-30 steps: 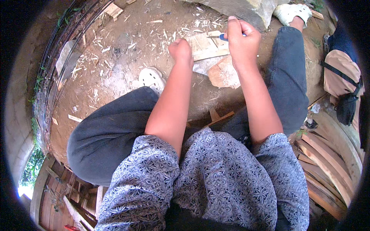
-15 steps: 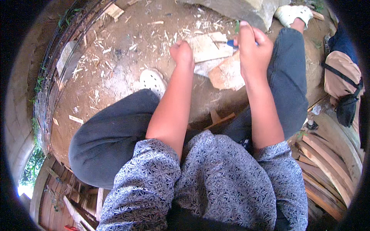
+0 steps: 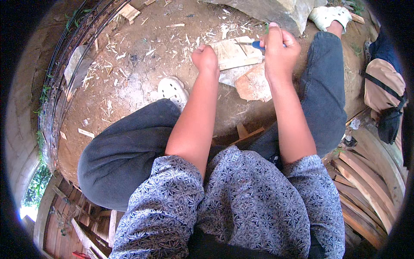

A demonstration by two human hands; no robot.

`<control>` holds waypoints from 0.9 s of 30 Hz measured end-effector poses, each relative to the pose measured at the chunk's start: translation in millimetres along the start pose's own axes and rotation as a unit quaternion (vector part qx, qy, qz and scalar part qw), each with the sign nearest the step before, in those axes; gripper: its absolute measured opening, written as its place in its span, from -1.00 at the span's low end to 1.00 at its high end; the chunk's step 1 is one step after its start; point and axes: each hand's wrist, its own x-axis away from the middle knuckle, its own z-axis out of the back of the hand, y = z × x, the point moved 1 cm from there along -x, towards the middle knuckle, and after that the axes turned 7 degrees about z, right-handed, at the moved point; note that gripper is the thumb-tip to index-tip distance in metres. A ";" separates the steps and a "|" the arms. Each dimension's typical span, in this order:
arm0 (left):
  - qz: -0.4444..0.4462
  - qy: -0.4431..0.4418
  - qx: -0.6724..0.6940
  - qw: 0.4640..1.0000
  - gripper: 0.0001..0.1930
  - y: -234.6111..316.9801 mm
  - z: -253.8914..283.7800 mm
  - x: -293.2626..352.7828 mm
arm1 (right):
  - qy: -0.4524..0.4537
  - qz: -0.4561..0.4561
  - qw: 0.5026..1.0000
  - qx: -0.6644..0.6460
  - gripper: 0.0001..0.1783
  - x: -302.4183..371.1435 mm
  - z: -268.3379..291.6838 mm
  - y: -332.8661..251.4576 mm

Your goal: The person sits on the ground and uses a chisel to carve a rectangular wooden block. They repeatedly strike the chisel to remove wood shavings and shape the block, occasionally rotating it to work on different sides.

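Observation:
My left hand [image 3: 205,59] is closed around the left end of a flat, pale piece of wood [image 3: 233,56]. In my right hand [image 3: 279,51] is a tool with a blue handle [image 3: 258,45], gripped in a fist. Its thin metal shaft [image 3: 244,43] points left and lies over the right part of the wood; whether it is a screwdriver or a chisel is unclear. Beneath the wood a broken stone [image 3: 253,84], pale and orange-brown, rests on the ground. My fingers hide part of the handle and the wood's left end.
Wood shavings [image 3: 148,52] litter the dirt ground. A large grey rock [image 3: 280,13] stands at the far side. Dark cables [image 3: 56,77] curve along the left. Long planks [image 3: 362,181] lie at the lower right, near a person's tan clothing and black bag [image 3: 388,123].
My right hand has shifted slightly left and its wrist has turned a little. More of the tool's handle and metal shaft now shows over the wood. My left hand keeps its hold.

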 end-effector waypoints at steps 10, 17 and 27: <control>-0.388 0.090 -0.467 0.790 -0.58 28.9 -9.4 30.9 | -0.008 -0.041 0.999 0.012 -0.55 -3.0 0.9 1.3; -0.360 -0.313 -0.289 0.830 -0.75 24.8 -58.4 84.0 | -0.038 -0.072 0.997 0.004 -0.62 9.8 6.7 -21.6; -0.345 -0.229 -0.229 0.881 -0.87 13.0 -70.7 75.0 | -0.038 -0.053 0.998 0.024 -0.58 5.3 -4.1 -6.2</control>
